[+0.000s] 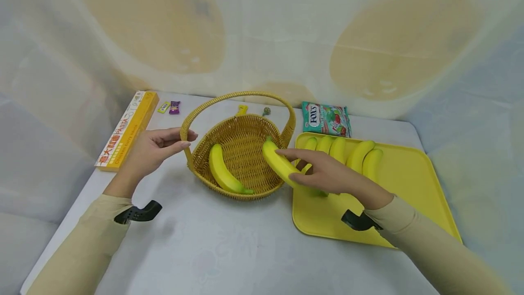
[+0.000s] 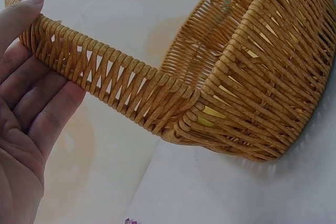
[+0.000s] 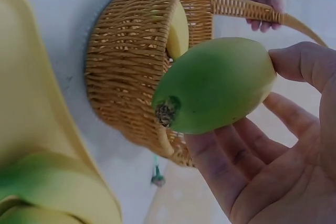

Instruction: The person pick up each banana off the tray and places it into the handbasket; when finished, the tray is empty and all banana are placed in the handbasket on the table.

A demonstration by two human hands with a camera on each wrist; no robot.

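The wicker basket [image 1: 245, 149] stands on the white worktop [image 1: 229, 249], its handle [image 1: 241, 95] arched above it. At the basket's left, the left hand [image 1: 157, 149] holds the handle's side; its grip is closed there, thumb above and fingers below in the left wrist view, which cuts off part of the hand and the basket's far side. At the basket's right, the right hand [image 1: 321, 172] has its grip clamped on a banana [image 1: 278, 162] between thumb and fingers, the banana's upper end over the basket's right rim. The hand covers part of it; whether the green tip below the palm is its other end is hard to tell. One more banana [image 1: 223, 172] lies inside the basket, toward the left.

Right of the basket, a yellow tray [image 1: 409, 181] bears a row of bananas [image 1: 337, 149], partly hidden by the right hand and cropped in the right wrist view. A green candy bag [image 1: 326, 119] lies behind the basket to the right. Behind the basket sit a yellow object [image 1: 242, 109], partly masked by the handle, and a greenish one [image 1: 266, 111], both too small to identify. Left of the basket are a pasta box [image 1: 128, 131], partly covered by the left hand, and two wrapped sweets [image 1: 174, 107].
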